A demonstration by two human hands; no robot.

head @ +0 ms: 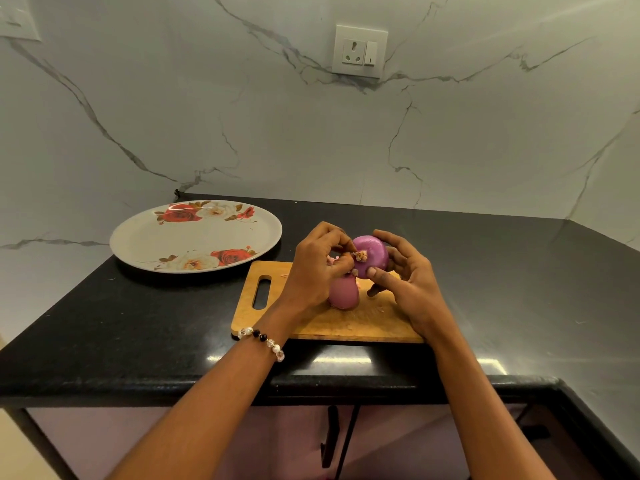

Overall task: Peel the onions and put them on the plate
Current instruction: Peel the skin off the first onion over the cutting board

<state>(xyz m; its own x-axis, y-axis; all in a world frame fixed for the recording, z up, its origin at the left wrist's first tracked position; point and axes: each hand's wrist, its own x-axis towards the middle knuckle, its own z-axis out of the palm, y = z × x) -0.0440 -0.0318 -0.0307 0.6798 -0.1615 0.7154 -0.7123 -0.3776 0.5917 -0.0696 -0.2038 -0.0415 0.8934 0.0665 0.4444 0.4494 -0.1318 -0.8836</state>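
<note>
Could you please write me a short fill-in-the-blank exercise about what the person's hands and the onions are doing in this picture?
1. The right hand holds a purple onion above the wooden ____.
2. The left hand pinches at that onion's ____ end.
3. A second onion rests on the cutting board, partly hidden behind the ____ hand.
4. The floral plate holds ____ onions.

Missing words: cutting board; root; left; no
</note>
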